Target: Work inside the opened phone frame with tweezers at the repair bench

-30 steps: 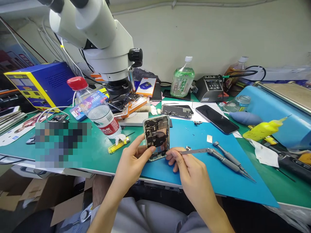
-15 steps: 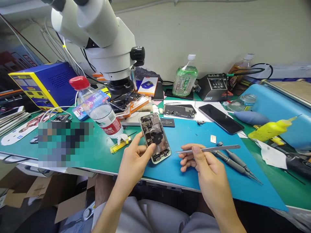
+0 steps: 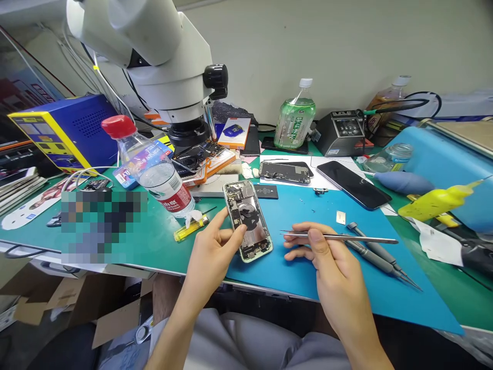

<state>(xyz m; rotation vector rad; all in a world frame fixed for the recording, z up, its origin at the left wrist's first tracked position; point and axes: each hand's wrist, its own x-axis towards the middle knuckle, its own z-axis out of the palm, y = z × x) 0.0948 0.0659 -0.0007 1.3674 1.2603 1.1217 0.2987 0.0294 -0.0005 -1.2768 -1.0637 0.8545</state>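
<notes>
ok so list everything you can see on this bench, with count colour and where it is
opened phone: 1, silver frame, dark insides, front centre on the blue mat
tweezers: 1, silver, above the blue mat
blue mat: 1, blue, front right
screwdrivers: 2, grey, on the mat, right
microscope: 1, white, rear left
water bottle: 1, clear, red cap, left
green bottle: 1, green, rear centre
black phone: 1, black, right of centre
blue box: 1, blue and yellow, far left
yellow squeeze bottle: 1, yellow, right
soldering station: 1, dark grey, rear right
left hand: 1, holds the opened phone
right hand: 1, holds the tweezers
</notes>
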